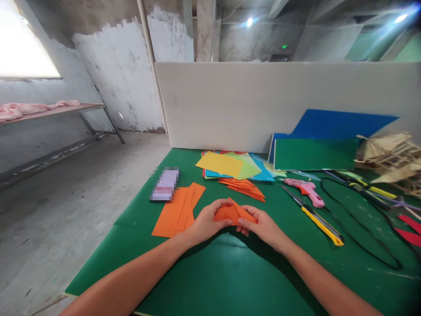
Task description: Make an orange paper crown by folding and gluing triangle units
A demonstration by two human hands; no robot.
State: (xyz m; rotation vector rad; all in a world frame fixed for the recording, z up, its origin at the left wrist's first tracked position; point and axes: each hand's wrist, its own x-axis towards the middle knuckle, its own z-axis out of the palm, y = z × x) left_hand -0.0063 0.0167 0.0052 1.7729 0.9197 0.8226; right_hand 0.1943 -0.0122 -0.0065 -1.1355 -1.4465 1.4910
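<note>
Between my two hands is a folded piece of orange paper, raised a little over the green tabletop, with a pointed top and a slanting fold. My left hand grips its left side, thumb in front and fingers curled behind the upper edge. On the right side, my right hand pinches the lower corner between thumb and fingers. Flat orange paper pieces lie overlapping to the left of my left hand. Just beyond my hands rests a pile of folded orange paper pieces.
Coloured paper sheets are stacked at the back. A phone lies left. To the right are a pink glue gun with a black cord, a yellow utility knife, and a green board. A white panel closes off the far edge.
</note>
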